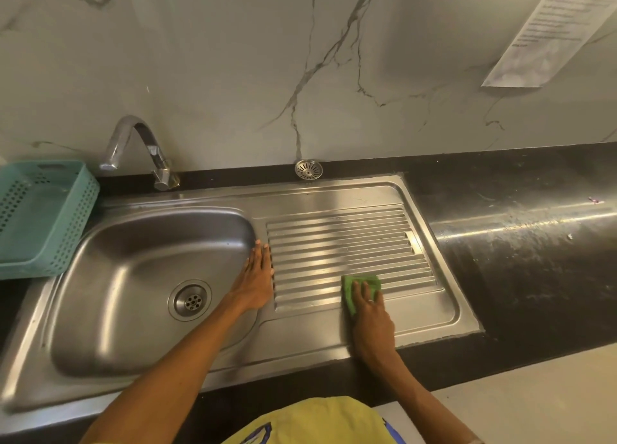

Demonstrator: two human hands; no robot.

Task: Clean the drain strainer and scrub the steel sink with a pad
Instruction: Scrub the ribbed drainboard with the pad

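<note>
A: Item one, drain strainer (308,169)?
B: Off its seat, resting on the dark counter ledge at twelve o'clock of the draining board, likely parked clear of the scrubbing. Drain hole (190,299) open in the basin.
A: Item two, green pad (362,289)?
B: On the ribbed board of the steel sink (350,206), five o'clock corner. Right hand (370,313) presses it flat, fingers straight, slightly spread.
A: Left hand (257,278)?
B: Flat, fingers together, on the rim between basin and board at nine o'clock; probably bracing.
</note>
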